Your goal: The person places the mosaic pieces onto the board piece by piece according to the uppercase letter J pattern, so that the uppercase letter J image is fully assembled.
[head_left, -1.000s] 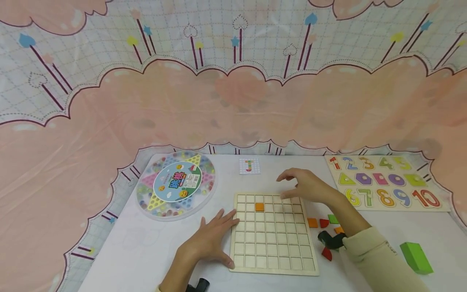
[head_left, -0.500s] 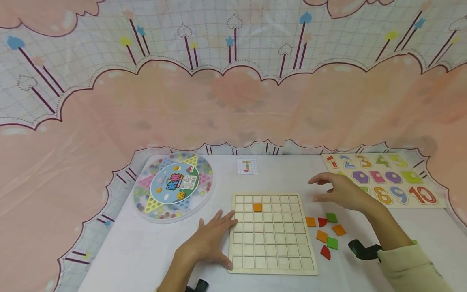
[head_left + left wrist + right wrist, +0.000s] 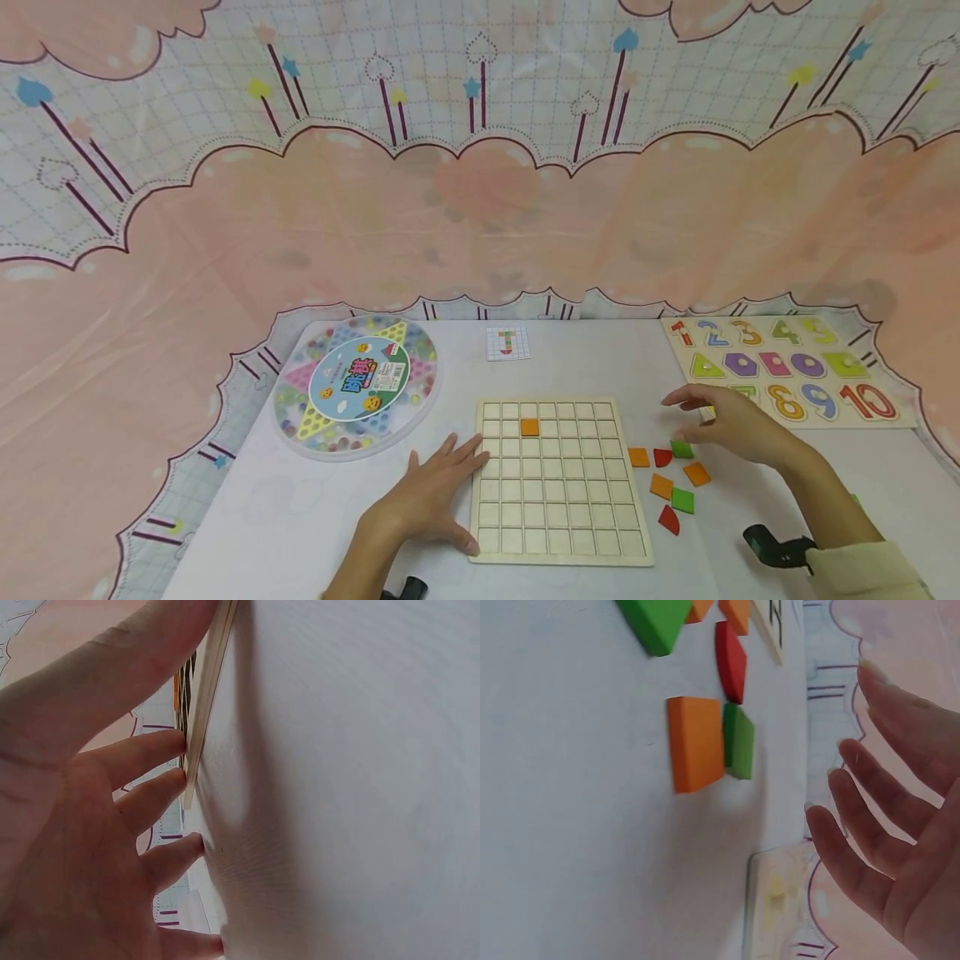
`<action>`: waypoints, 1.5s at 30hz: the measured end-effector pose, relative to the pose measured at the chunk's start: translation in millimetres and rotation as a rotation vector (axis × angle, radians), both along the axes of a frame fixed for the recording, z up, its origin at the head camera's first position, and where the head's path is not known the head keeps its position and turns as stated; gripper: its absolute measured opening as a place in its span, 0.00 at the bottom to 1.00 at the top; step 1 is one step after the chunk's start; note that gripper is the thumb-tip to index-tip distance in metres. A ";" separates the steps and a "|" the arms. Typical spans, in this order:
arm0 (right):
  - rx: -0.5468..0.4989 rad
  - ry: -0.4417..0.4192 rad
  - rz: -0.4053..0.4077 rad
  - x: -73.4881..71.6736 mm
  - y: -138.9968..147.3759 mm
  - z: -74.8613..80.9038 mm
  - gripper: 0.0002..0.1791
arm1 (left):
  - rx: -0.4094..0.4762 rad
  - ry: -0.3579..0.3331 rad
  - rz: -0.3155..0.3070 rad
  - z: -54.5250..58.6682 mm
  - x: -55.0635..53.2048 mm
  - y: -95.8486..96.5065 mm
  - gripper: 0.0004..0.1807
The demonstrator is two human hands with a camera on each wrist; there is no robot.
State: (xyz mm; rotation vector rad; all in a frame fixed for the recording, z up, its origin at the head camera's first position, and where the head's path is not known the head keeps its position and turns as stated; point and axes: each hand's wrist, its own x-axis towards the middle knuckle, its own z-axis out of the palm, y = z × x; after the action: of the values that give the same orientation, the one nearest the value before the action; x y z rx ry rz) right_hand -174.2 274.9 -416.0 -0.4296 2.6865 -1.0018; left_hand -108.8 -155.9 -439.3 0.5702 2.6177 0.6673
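Observation:
A wooden grid board (image 3: 557, 492) lies on the table with one orange square (image 3: 529, 427) in a cell of its second row. Spread along the board's left edge, my left hand (image 3: 429, 502) touches the rim with thumb and fingertips; the left wrist view shows the board's side edge (image 3: 212, 690) against them. My right hand (image 3: 742, 429) hovers empty, fingers loosely bent, its thumb tip overlapping a green square (image 3: 682, 451) in the head view. Near it lie another green square (image 3: 682, 500), red quarter-circle pieces (image 3: 669, 520) and orange squares (image 3: 697, 474).
A small pattern card (image 3: 507, 343) with a J shape lies behind the board. To the left rests a round marble board game (image 3: 360, 387). A number and shape puzzle board (image 3: 795, 375) occupies the back right, partly behind my right hand.
My right hand has moved right and then down from above the board to the loose pieces, uncovering several of them. My left hand stays at the board's edge.

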 end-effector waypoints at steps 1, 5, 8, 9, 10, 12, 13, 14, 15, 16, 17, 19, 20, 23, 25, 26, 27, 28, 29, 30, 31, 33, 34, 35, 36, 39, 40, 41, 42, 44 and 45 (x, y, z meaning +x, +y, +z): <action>0.002 -0.013 -0.001 1.0 1.7 -1.8 0.24 | -0.004 0.004 -0.004 0.1 -0.1 0.0 0.63; 0.006 -0.079 -0.019 5.5 6.5 -8.0 0.24 | -0.010 0.010 -0.012 -0.5 -1.2 -0.6 0.64; 0.009 -0.121 -0.045 8.2 8.8 -12.8 0.24 | -0.009 0.013 -0.015 -0.9 -1.5 -0.9 0.64; 0.012 -0.126 -0.045 8.9 9.5 -14.5 0.24 | -0.010 0.014 -0.015 -0.5 -1.3 -0.9 0.64; 0.014 -0.129 -0.047 9.5 9.9 -16.1 0.24 | -0.008 0.013 -0.015 -0.6 -1.2 -0.8 0.64; 0.019 -0.130 -0.045 10.5 10.6 -19.4 0.23 | -0.008 0.011 -0.015 -0.3 -0.6 -0.6 0.64; 0.023 -0.127 -0.039 10.9 10.9 -21.1 0.23 | -0.007 0.007 -0.012 -0.2 -0.4 -0.5 0.64; 0.028 -0.125 -0.039 11.1 11.0 -22.7 0.22 | -0.005 0.005 -0.011 -0.1 -0.2 -0.4 0.64; 0.031 -0.122 -0.034 11.4 11.1 -24.1 0.22 | -0.008 0.005 -0.011 0.1 0.0 -0.4 0.64; 0.034 -0.120 -0.033 11.3 11.1 -25.4 0.21 | -0.008 0.005 -0.011 0.0 0.0 -0.4 0.64; 0.037 -0.118 -0.032 11.2 11.2 -26.5 0.21 | -0.007 0.004 -0.009 0.2 -0.1 -0.5 0.64; 0.041 -0.109 -0.029 11.0 11.0 -27.8 0.20 | -0.002 0.003 -0.007 0.5 -0.3 -0.6 0.64; 0.042 -0.103 -0.030 10.8 10.8 -28.4 0.19 | 0.000 0.002 -0.006 0.5 -0.4 -0.7 0.64; 0.034 -0.078 -0.012 10.0 10.3 -30.2 0.17 | 0.003 0.002 -0.005 0.3 -0.9 -1.2 0.64; 0.031 -0.066 -0.004 9.5 10.0 -31.8 0.15 | 0.004 0.005 -0.006 0.3 -1.2 -1.1 0.64; 0.030 -0.062 0.006 9.3 10.1 -32.5 0.14 | 0.002 0.004 -0.006 -0.1 -1.5 -1.1 0.64; 0.033 -0.059 0.012 9.1 10.2 -33.2 0.13 | -0.001 0.005 -0.007 -0.6 -1.7 -1.1 0.64; 0.039 -0.059 0.011 8.9 10.3 -33.6 0.13 | -0.003 0.006 -0.007 -1.0 -1.9 -1.1 0.64; 0.044 -0.062 0.011 8.9 10.3 -33.9 0.12 | -0.001 0.003 -0.007 -1.1 -2.0 -0.8 0.64; 0.051 -0.063 0.012 9.0 10.3 -33.9 0.12 | -0.002 0.004 -0.007 -1.3 -2.1 -0.6 0.63; 0.058 -0.064 0.012 8.9 10.4 -33.9 0.11 | -0.004 0.005 -0.007 -1.9 -2.2 -0.5 0.63; 0.068 -0.067 0.011 8.6 10.3 -33.4 0.11 | -0.006 0.005 -0.005 -2.9 -2.1 -0.2 0.63; 0.071 -0.070 0.011 8.5 10.0 -33.0 0.10 | -0.006 0.006 -0.005 -3.0 -2.1 -0.1 0.63; 0.071 -0.074 0.010 8.4 9.8 -32.8 0.10 | -0.005 0.007 -0.004 -3.2 -2.0 0.1 0.63; 0.072 -0.078 0.008 8.3 9.6 -32.7 0.10 | -0.005 0.008 -0.005 -3.5 -1.9 0.1 0.63; 0.067 -0.096 -0.001 8.1 8.7 -32.8 0.10 | -0.003 0.005 -0.004 -3.9 -1.6 -0.1 0.64; 0.064 -0.101 -0.003 8.0 8.3 -32.9 0.10 | -0.002 0.004 -0.003 -3.8 -1.4 -0.2 0.64; 0.060 -0.105 -0.004 8.0 8.0 -33.1 0.09 | -0.002 0.004 -0.002 -3.8 -1.2 -0.4 0.64; 0.057 -0.108 -0.004 8.0 7.6 -33.3 0.09 | -0.001 0.003 -0.002 -3.8 -1.1 -0.7 0.64; 0.051 -0.115 -0.005 8.0 7.1 -33.6 0.09 | 0.001 0.002 0.000 -3.9 -0.7 -1.1 0.64; 0.052 -0.117 -0.006 8.1 6.9 -33.8 0.08 | 0.001 0.000 0.001 -4.1 -0.4 -1.2 0.64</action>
State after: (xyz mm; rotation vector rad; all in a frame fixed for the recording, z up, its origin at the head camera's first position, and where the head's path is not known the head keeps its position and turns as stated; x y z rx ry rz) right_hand -166.1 281.8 -449.8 -0.3415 2.6042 -0.9264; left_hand -109.2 -157.2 -443.4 0.5696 2.6182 0.6695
